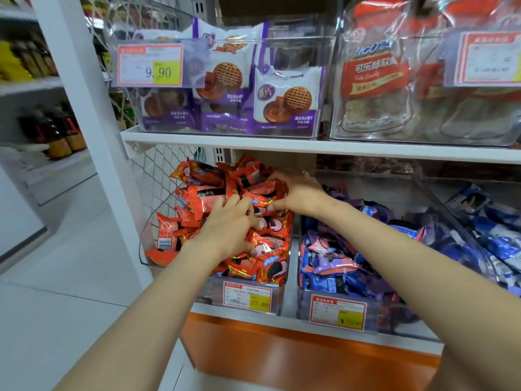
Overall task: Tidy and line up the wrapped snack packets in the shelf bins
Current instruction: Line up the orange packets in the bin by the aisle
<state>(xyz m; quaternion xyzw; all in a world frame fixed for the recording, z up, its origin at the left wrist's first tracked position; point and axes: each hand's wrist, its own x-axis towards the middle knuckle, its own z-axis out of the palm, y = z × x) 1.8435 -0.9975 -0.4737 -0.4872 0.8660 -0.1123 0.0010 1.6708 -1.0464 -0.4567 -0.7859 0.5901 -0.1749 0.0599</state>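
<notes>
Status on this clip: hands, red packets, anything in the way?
Left hand flat on red packets, right hand gripping one. Packets jumbled in clear bin, not lined up. Nothing blocking.

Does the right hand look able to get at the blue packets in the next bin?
Probably yes. The right hand is in the red packets, right beside the blue packets, whose bin is open on top; nothing covers them.

2 bare forearms reach forward and converge. The left hand lies palm down, fingers spread and bent; whether it grips is unclear. The right hand, wrist turned inward, closes fingers above and thumb below on orange-red foil-wrapped snack packets.
</notes>
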